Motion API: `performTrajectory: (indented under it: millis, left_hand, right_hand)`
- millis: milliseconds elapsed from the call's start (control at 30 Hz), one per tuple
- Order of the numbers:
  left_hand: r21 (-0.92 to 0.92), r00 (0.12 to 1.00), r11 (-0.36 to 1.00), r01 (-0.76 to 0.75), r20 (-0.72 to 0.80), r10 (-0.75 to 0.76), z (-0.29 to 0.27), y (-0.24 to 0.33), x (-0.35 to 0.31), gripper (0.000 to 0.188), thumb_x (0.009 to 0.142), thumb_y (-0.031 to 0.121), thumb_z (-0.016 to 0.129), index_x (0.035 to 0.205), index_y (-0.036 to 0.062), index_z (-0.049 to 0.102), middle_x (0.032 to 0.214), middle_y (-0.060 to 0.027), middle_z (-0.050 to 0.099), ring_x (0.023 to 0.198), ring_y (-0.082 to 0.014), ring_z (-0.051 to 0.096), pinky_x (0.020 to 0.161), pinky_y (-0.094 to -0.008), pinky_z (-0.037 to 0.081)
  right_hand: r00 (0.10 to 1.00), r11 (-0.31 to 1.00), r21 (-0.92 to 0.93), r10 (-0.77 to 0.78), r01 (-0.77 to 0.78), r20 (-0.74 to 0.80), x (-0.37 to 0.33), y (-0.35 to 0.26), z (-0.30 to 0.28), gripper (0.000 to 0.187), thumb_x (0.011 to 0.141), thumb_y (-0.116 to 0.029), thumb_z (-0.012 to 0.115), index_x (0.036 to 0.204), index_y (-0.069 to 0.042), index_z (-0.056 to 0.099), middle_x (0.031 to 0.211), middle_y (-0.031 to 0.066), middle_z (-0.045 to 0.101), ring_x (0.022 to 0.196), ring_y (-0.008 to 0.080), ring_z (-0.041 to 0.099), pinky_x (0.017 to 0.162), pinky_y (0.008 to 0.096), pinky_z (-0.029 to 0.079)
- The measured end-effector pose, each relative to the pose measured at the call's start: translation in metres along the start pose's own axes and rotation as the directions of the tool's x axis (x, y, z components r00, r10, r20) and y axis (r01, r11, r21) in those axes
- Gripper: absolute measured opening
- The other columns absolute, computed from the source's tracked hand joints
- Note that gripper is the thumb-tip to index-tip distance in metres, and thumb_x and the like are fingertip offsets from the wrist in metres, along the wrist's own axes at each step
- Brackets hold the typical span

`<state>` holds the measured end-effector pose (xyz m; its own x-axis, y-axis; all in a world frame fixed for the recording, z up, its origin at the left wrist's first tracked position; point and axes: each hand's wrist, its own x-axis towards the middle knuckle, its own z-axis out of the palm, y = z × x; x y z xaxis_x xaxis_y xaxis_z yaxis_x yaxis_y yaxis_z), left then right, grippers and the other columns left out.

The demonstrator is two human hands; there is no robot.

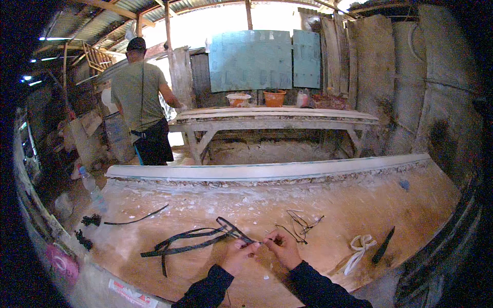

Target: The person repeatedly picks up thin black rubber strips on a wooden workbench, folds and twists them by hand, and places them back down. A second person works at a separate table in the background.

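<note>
Over the near middle of the wooden board, my left hand [239,255] is closed on a looped black strap [192,235], whose long tails spread to the left. My right hand [285,250] faces it, thumb and finger pinched at the strap's tip; what exactly is between those fingers is too small to make out. Just beyond my right hand lies a tangle of thin black cord [303,226]. Farther right are a knotted white cord [358,252] and a black pointed piece [384,245]. A short black strip [136,217] rests at the left.
A long white moulding [257,172] runs along the board's far edge. Black bundles [91,220] and a plastic bottle [91,189] are at the left. Beyond, a person [141,97] stands by a bench [277,123] bearing an orange bucket [275,98].
</note>
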<state>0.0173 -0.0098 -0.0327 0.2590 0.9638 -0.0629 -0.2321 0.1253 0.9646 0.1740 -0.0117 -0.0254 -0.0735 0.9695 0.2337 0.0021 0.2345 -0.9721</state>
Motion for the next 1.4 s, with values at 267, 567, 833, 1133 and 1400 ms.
performTrajectory:
  millis: [267,567,833,1133,1400]
  left_hand:
    - [0.049,0.994,0.992,-0.112,-0.006,0.113,-0.002,-0.004,0.002,0.013,0.076,0.016,0.06,0.078,0.0033,0.057,0.068,-0.0013,0.055,0.061,-0.0086,0.052,0.054,-0.0226,0.044]
    - [0.013,0.978,0.98,-0.198,-0.063,0.199,0.001,0.002,0.0,0.011,0.077,0.014,0.059,0.077,0.0038,0.054,0.068,-0.002,0.056,0.059,-0.0081,0.051,0.051,-0.0222,0.042]
    - [0.169,0.962,0.949,-0.265,-0.014,0.271,-0.003,-0.001,-0.001,0.013,0.076,0.011,0.061,0.073,0.0057,0.05,0.073,-0.0018,0.056,0.06,-0.0079,0.05,0.048,-0.0207,0.04]
    - [0.045,0.969,0.97,-0.241,0.07,0.237,-0.005,-0.008,0.002,0.017,0.071,0.006,0.065,0.068,0.0056,0.048,0.074,-0.0029,0.056,0.064,-0.0089,0.052,0.05,-0.0213,0.042]
    - [0.126,0.959,0.951,-0.282,0.072,0.275,-0.006,-0.013,0.005,0.013,0.07,0.005,0.066,0.071,0.0039,0.053,0.069,-0.0014,0.055,0.062,-0.0088,0.052,0.054,-0.0214,0.044]
  right_hand:
    - [0.991,0.942,0.306,0.132,-0.134,0.025,0.002,0.0,-0.001,0.009,0.072,-0.001,0.061,0.081,0.0,0.058,0.074,0.0022,0.058,0.065,0.0079,0.051,0.058,0.0203,0.04]
    - [0.992,0.994,0.072,0.074,-0.081,0.104,-0.005,-0.018,0.004,0.008,0.075,-0.007,0.06,0.078,0.0,0.059,0.073,0.0022,0.059,0.065,0.0089,0.053,0.061,0.0219,0.043]
    - [0.951,0.963,0.204,0.113,-0.176,0.286,0.0,0.003,0.002,0.012,0.08,-0.014,0.054,0.079,-0.002,0.056,0.075,0.0015,0.057,0.069,0.0094,0.051,0.066,0.0232,0.04]
    - [0.843,0.743,0.414,0.394,-0.527,0.366,-0.001,-0.006,-0.002,0.009,0.08,-0.011,0.052,0.078,-0.003,0.055,0.07,0.0049,0.056,0.064,0.0131,0.053,0.061,0.024,0.043]
    - [0.883,0.729,0.5,0.362,-0.468,0.298,-0.004,-0.018,-0.001,0.009,0.081,-0.011,0.052,0.079,-0.002,0.055,0.07,0.005,0.057,0.063,0.0127,0.054,0.06,0.0231,0.044]
